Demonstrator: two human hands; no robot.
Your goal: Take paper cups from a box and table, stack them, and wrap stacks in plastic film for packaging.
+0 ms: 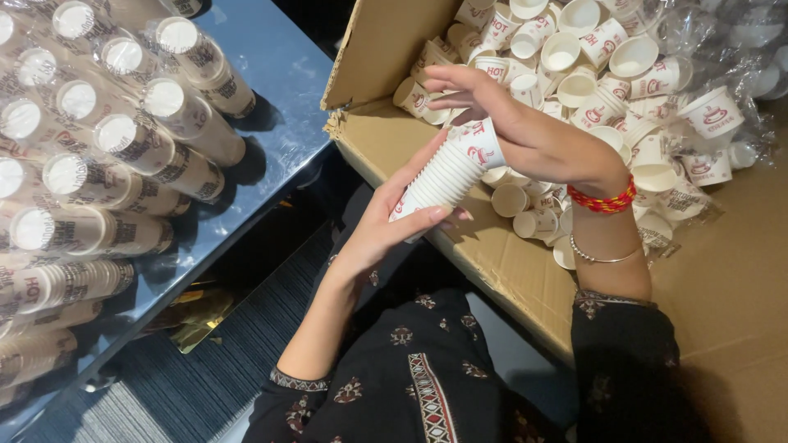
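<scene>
The scene is viewed from a single head-worn camera, aimed steeply downward at close range. An open brown cardboard box (509, 271) is framed right, a glossy blue table (279, 107) left.

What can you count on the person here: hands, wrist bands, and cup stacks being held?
Hands: 2 (left hand, right hand)
Wrist bands: 2 (red thread band, thin silver bangle)
Held stack of paper cups: 1
Total: 5

Stack of nested white paper cups (450, 174), red print, tilted, held over the cardboard box (492, 271) edge
</scene>
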